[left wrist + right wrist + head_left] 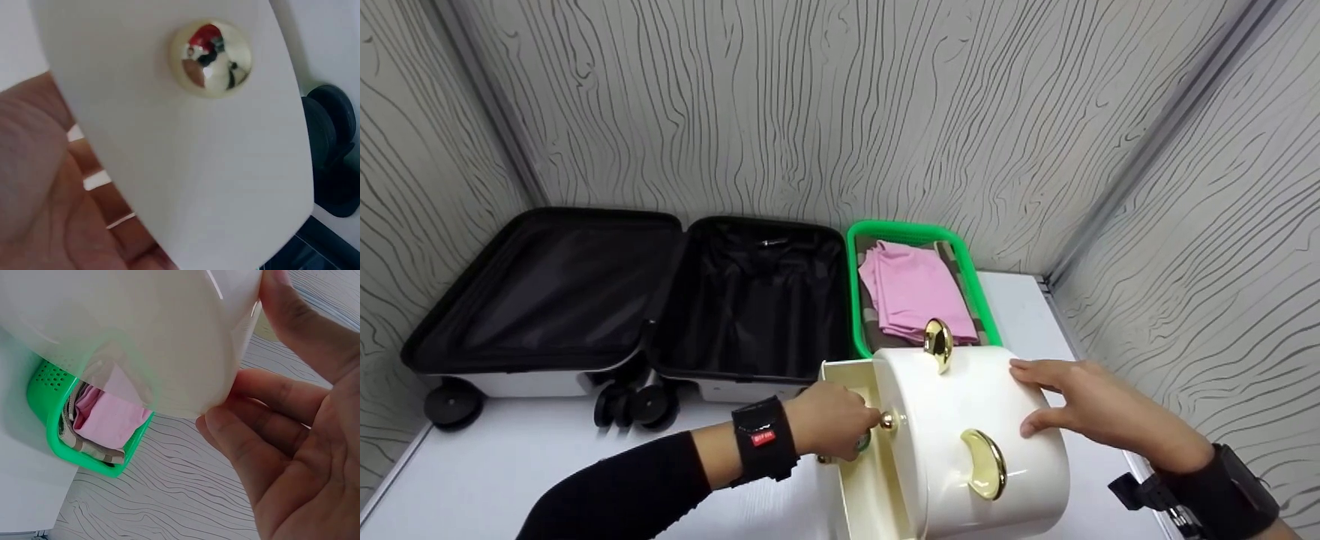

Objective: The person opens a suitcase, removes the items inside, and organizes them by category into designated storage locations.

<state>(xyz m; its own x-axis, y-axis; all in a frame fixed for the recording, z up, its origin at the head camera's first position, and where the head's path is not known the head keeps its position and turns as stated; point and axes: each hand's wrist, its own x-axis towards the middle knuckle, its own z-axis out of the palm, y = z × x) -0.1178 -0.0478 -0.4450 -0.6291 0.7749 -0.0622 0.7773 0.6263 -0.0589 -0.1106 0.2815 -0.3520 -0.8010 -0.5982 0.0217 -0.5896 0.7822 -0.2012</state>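
Observation:
A glossy white storage box [960,405] with a curved top and gold handles stands at the front, its drawer [877,480] pulled out to the left. My left hand [831,420] reaches over the drawer front, its bent fingers inside. A small green-edged round thing [864,441] shows at those fingers; whether they grip it is hidden. In the left wrist view, the drawer front [191,157] with its gold knob [211,58] covers the fingertips. My right hand [1095,405] touches the box's right edge with thumb and fingers spread; the right wrist view shows the fingertips against the rim.
Behind and left lies an open black-lined suitcase [750,307] with black wheels [454,403]. A green basket [986,304] stands behind the box, holding folded pink cloth [919,289] on brown striped cloth. Patterned wall panels [780,112] enclose the white table [1024,300].

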